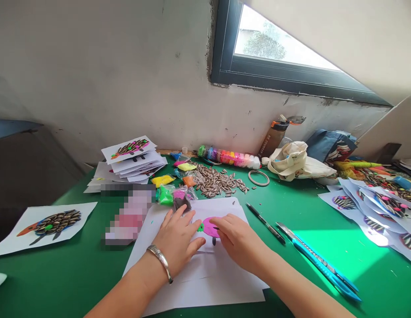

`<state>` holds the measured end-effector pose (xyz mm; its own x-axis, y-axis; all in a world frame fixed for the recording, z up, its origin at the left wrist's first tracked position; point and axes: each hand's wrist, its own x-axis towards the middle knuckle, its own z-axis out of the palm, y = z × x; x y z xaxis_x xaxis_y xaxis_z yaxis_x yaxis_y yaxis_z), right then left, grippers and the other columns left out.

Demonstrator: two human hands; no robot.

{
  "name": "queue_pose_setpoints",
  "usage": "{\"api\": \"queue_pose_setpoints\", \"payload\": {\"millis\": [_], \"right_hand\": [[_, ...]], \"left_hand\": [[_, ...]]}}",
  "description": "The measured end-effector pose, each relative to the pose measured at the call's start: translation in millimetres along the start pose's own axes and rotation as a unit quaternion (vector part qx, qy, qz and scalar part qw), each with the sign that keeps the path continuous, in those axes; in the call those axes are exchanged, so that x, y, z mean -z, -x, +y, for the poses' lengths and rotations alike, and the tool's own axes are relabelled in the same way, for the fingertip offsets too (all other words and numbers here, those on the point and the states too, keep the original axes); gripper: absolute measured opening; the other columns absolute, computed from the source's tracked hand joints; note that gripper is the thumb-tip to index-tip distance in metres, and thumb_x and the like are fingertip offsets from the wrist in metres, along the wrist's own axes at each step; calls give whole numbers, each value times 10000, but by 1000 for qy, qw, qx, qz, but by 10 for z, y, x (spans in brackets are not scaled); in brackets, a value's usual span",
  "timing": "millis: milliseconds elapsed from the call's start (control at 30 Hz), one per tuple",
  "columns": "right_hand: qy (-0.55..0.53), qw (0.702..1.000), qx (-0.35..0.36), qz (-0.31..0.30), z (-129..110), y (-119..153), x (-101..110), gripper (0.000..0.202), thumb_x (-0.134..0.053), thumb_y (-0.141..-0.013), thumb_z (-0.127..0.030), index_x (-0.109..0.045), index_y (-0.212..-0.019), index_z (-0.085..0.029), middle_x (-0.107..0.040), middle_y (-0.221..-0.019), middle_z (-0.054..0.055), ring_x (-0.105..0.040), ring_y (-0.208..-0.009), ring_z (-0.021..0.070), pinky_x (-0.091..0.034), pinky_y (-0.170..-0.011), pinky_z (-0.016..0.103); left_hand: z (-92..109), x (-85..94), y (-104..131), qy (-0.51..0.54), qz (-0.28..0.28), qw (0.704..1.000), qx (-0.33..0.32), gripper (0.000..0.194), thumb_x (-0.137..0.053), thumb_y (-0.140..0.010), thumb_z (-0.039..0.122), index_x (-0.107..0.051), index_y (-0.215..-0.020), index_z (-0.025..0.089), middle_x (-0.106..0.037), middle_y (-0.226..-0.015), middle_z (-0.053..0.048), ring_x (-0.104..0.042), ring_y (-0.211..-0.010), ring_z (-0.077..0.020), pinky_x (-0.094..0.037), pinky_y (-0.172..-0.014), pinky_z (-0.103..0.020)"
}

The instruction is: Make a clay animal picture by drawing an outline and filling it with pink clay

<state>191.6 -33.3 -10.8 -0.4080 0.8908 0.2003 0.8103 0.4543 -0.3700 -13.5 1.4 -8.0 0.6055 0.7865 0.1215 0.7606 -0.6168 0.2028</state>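
Note:
A white sheet of paper [192, 282] lies before me, with a bright pink clay shape [209, 226], a green clay piece [200, 227] at its left end and a small black clay piece [214, 241] below it. My left hand [179, 238], with a silver bracelet at the wrist, rests on the paper left of the shape, fingers spread. Over the right part of the pink clay, my right hand [240, 240] is bent with fingers drawn together. A tiny dark bit shows by its fingertips; what they pinch is mostly hidden.
Clay packets [165, 194] and a heap of sunflower seeds [215, 181] lie behind the paper. A pen [265, 223] and a blue utility knife [320, 260] are to the right. Finished seed pictures [56, 225] lie left, stacked sheets [135, 165] behind, more pictures [374, 207] at right.

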Motion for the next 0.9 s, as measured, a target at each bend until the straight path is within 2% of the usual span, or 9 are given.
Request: {"api": "queue_pose_setpoints", "payload": {"millis": [133,200,300,367,500,633,767,900], "right_hand": [[-26,1000,-14,-5,24,-130,57,257,-423,-909,-121,-661,-954,-209,-593,-705,39,-523,-696,164,-378,-612,251],[-27,1000,-9,7,30,-203,32,256,-439,-909,-142,-686,-890,-206,-598,-715,48,-527,-726,172,-384,-633,260],[-65,997,-30,30,32,-276,-47,266,-450,-897,-144,-705,-854,-206,-607,-764,58,-536,-744,171,-398,-636,264],[-133,989,-48,38,41,-294,-97,259,-463,-881,-138,-709,-876,-217,-627,-771,47,-557,-723,157,-419,-630,257],[-295,946,-103,90,87,-279,-123,216,-517,-849,-193,-714,-929,-229,-698,-847,38,-625,-789,164,-479,-727,282],[-349,910,-175,137,152,-238,-84,179,-549,-811,-250,-696,-908,-217,-700,-861,39,-631,-800,182,-494,-727,300],[-330,913,-192,147,204,-201,-69,113,-541,-800,-231,-642,-845,-211,-660,-762,8,-585,-686,153,-460,-619,257],[-326,919,-170,139,220,-190,-76,144,-522,-806,-208,-664,-826,-219,-679,-809,7,-599,-761,158,-458,-691,256]], "left_hand": [[-2,57,-23,15,2,1000,-9,263,-545,-869,347,-673,-1063,223,-637,-1178,-85,-471,-1198,-343,-394,-973,-535],[17,65,-37,31,-5,999,-15,220,-533,-879,309,-683,-1002,206,-659,-1104,-86,-529,-1121,-304,-440,-934,-475],[37,43,-48,48,-19,998,-22,201,-487,-903,266,-672,-944,197,-668,-1001,-72,-586,-982,-246,-486,-849,-402],[32,16,-52,51,-32,998,-26,205,-470,-910,260,-664,-922,195,-667,-946,-63,-594,-928,-230,-492,-812,-376],[-2,-30,-65,51,-29,998,-26,214,-463,-916,282,-659,-943,201,-661,-934,-60,-581,-949,-234,-474,-833,-373],[-20,-63,-75,52,-15,998,-29,192,-485,-904,277,-653,-970,212,-653,-964,-55,-566,-964,-232,-464,-855,-373],[-21,-96,-65,38,-2,999,-32,180,-556,-854,256,-634,-1013,224,-635,-1046,-55,-532,-1062,-251,-441,-916,-396],[-7,-101,-64,23,-8,999,-26,229,-596,-822,258,-621,-1046,220,-615,-1109,-64,-509,-1098,-273,-435,-932,-428]]}}
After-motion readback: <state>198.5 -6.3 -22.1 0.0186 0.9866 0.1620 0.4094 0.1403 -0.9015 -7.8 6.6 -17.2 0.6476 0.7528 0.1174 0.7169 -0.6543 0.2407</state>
